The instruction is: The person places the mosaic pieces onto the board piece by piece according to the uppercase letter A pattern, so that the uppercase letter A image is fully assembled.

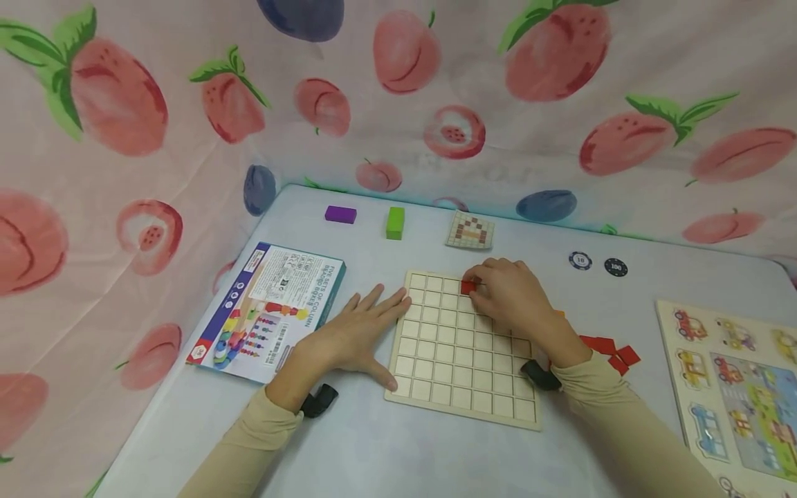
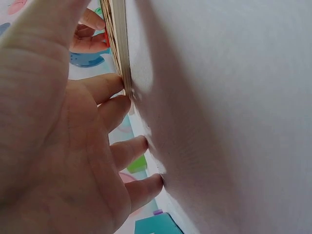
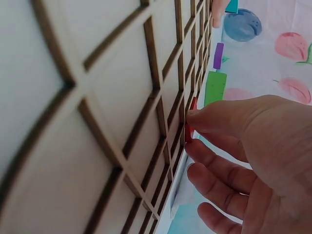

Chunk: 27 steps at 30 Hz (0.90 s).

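Note:
A wooden grid board (image 1: pixel 429 353) with square recesses lies flat on the table. Along its left edge rests my left hand (image 1: pixel 349 339), fingers spread and thumb near the lower corner; in the left wrist view, fingertips touch the board's side and the tabletop. At the far row my right hand (image 1: pixel 513 297) pinches a small red square tile (image 1: pixel 467 287). The right wrist view has the tile (image 3: pixel 189 131) between thumb and index finger, against the grid; whether it is fully seated in a recess I cannot tell. Several loose red tiles (image 1: pixel 602 344) lie right of the board.
A boxed bead toy (image 1: pixel 292 283) lies at left. Behind the board are a purple block (image 1: pixel 340 214), a green block (image 1: pixel 395 223) and a small pattern card (image 1: pixel 470 230). Two round chips (image 1: pixel 580 261) sit at back right, with a vehicle puzzle (image 1: pixel 703 360) at far right.

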Motion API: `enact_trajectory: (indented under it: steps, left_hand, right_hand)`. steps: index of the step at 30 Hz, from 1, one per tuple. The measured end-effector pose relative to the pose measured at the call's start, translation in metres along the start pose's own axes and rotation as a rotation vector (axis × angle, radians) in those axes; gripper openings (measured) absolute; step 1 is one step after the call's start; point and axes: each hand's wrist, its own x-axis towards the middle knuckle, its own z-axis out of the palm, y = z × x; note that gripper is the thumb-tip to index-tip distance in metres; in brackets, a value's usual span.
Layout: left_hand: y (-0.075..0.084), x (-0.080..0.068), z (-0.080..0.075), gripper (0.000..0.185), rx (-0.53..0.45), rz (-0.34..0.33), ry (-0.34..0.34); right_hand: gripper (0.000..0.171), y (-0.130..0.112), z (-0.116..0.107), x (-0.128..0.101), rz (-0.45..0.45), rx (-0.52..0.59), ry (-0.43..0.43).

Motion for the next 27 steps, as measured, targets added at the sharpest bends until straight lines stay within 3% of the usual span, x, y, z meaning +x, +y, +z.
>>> enact_trajectory:
  steps: [17, 27]
  left_hand:
    - [-0.001, 0.002, 0.002, 0.138, 0.022, 0.002, -0.016]
    - [-0.003, 0.000, 0.001, 0.138, 0.006, 0.005, -0.014]
  right_hand:
    - [0.023, 0.006, -0.004, -0.007, 0.040, 0.077, -0.010]
    - [0.037, 0.027, -0.027, -0.045, 0.148, 0.109, 0.003]
